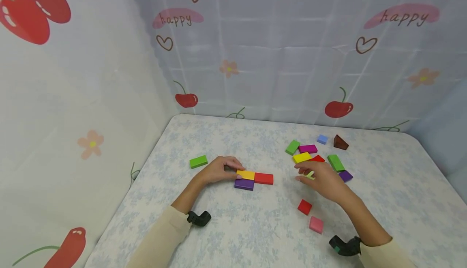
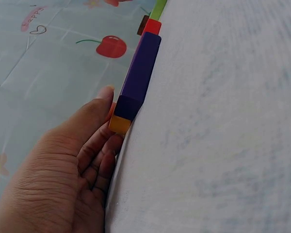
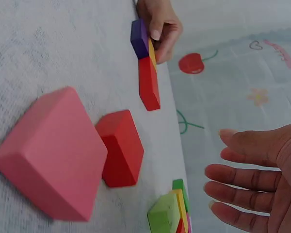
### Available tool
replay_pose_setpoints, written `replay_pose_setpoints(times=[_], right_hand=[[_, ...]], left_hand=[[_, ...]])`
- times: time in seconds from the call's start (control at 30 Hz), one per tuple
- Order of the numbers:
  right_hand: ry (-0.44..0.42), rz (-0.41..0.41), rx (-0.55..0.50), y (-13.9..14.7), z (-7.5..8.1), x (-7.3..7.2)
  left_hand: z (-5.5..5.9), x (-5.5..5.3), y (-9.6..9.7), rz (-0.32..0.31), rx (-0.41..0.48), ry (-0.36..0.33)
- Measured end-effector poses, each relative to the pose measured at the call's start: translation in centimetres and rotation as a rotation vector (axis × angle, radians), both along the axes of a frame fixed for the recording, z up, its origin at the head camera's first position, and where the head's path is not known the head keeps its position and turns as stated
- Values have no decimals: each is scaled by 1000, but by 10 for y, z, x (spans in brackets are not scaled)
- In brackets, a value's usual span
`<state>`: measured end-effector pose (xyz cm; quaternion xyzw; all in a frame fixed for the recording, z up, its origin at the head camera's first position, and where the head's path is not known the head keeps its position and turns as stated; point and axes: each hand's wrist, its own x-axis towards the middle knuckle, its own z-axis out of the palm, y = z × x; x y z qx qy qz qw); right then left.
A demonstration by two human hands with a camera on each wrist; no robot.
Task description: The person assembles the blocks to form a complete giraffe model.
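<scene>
My left hand point(image 1: 217, 170) pinches the left end of an orange-yellow block point(image 1: 246, 175) between thumb and fingers. Along the near side of that block lies a purple block point(image 1: 244, 185), and a red block point(image 1: 264, 179) meets its right end, all flat on the table. My right hand point(image 1: 324, 180) is held over the right side with its fingers relaxed and spread; nothing is in it in the right wrist view. Partly covered by its fingers in the head view is a light green block point(image 3: 163, 214). Nearest below it are a red block point(image 1: 304, 207) and a pink block point(image 1: 316, 224).
Behind the right hand several blocks lie in a loose group, among them a yellow block point(image 1: 302, 157), a magenta block point(image 1: 308, 149), a green block point(image 1: 336, 163) and a brown wedge point(image 1: 341, 142). Another green block point(image 1: 198, 161) lies left of the left hand. A printed curtain surrounds the table point(image 1: 226, 235).
</scene>
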<state>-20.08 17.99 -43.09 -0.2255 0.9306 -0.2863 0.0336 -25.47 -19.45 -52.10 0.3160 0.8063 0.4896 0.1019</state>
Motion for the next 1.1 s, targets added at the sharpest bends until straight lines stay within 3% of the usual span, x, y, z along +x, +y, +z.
replay_pose_setpoints(times=[0.23,0.47,0.8,1.1], right_hand=[[0,-46,-1,37,0,-9],[12,-116,29,71,-10,-24],[-16,-202,47,112,-19,-32],[-88,-181,86,130,-28,-36]], left_hand=[[3,3,1,11,16,4],[1,1,-2,2,29,3],[0,0,0,-6,17,-2],[-1,2,0,15,11,-2]])
